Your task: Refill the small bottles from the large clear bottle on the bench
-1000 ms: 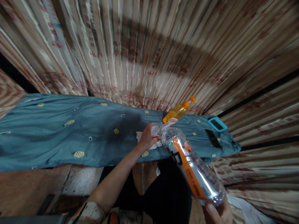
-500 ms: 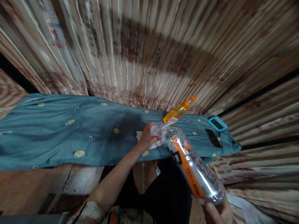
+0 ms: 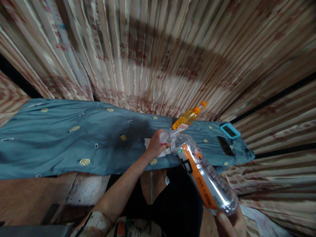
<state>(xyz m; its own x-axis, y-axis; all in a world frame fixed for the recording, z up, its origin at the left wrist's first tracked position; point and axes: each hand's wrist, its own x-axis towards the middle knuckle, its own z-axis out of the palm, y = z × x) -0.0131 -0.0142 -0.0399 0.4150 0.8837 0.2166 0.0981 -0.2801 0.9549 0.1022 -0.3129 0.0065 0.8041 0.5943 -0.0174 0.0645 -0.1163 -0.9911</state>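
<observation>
My right hand (image 3: 230, 222) grips the base of a large clear plastic bottle (image 3: 202, 174) with an orange and silver label. The bottle slants up and left, its neck pointing towards my left hand (image 3: 156, 144). That hand is closed around a small clear plastic container (image 3: 165, 136) with a pinkish spot; its exact kind is hard to make out. The bottle's mouth end meets or overlaps this container. Under my left hand lies a piece of white paper (image 3: 164, 152), partly hidden. Just behind stands an orange pump bottle (image 3: 185, 119), with a white label strip in front of it.
A blue-green patterned cloth (image 3: 61, 138) covers the narrow table. At its right end lie a black phone (image 3: 225, 146) and a light-blue framed digital clock (image 3: 230, 131). Pleated curtains (image 3: 148, 59) hang close behind and to the right, with dark bars (image 3: 276, 97).
</observation>
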